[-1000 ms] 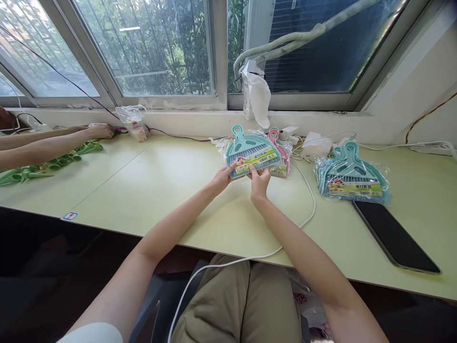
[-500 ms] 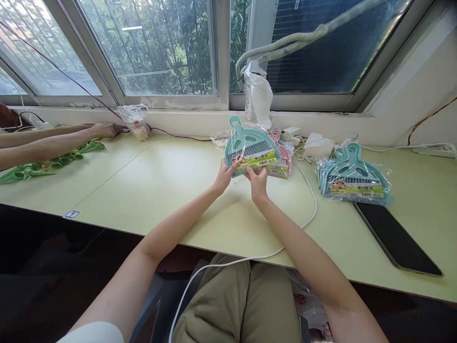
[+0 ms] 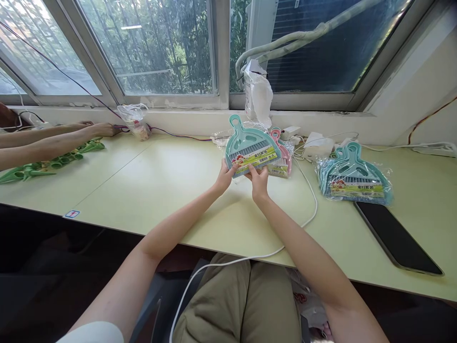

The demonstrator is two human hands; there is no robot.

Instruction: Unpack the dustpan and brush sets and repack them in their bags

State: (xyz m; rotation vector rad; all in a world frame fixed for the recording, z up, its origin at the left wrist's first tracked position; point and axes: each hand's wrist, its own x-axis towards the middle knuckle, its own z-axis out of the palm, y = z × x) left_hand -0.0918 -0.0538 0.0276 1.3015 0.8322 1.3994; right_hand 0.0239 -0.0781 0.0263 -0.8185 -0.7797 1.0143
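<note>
A teal dustpan-and-brush set (image 3: 252,146) in clear plastic with a yellow-green label is held up over the table. My left hand (image 3: 225,176) grips its lower left corner, thumb on the front. My right hand (image 3: 258,181) holds the lower edge, its thumb on the label; the fingers behind are hidden. Just behind and to the right lies a pink set (image 3: 284,157), partly covered by the teal one. Further right, a pile of wrapped teal sets (image 3: 357,176) rests on the table.
A black phone (image 3: 398,236) lies at the right on the pale table (image 3: 143,190). A white cable (image 3: 310,216) crosses to the front edge. A bag (image 3: 137,125) stands by the window. At far left, another person's hands (image 3: 103,129) are near green pieces (image 3: 67,158).
My right thumb has shifted slightly on the label, and the teal set has tilted a little. The other person's hands have moved slightly at the far left.
</note>
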